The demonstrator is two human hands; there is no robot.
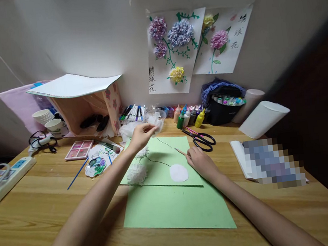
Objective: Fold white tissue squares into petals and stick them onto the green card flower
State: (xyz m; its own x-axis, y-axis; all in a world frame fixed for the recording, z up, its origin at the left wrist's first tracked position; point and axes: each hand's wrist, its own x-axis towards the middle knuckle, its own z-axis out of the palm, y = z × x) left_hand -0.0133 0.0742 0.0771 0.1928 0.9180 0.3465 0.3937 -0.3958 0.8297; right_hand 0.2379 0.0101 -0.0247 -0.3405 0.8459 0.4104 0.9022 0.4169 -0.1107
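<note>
My left hand (142,137) is raised over the far edge of a green paper sheet (162,161), its fingertips pinched on a small white piece of tissue next to a clear plastic cup (156,118). My right hand (200,163) rests on the green sheet, closed round a thin wooden stick (180,151) that points up and left. A white paper circle (178,173) lies just left of it. Two white tissue flowers (136,173) sit on the sheet with black drawn stems. A second green sheet (177,209) lies nearer me.
Black scissors (202,139) lie behind my right hand. Paint bottles (188,116), markers (133,113) and a marker bag (224,107) line the wall. A paint palette (96,165), blue brush (77,173), paper cups (50,121), power strip (3,180) and white roll (262,119) surround the sheets.
</note>
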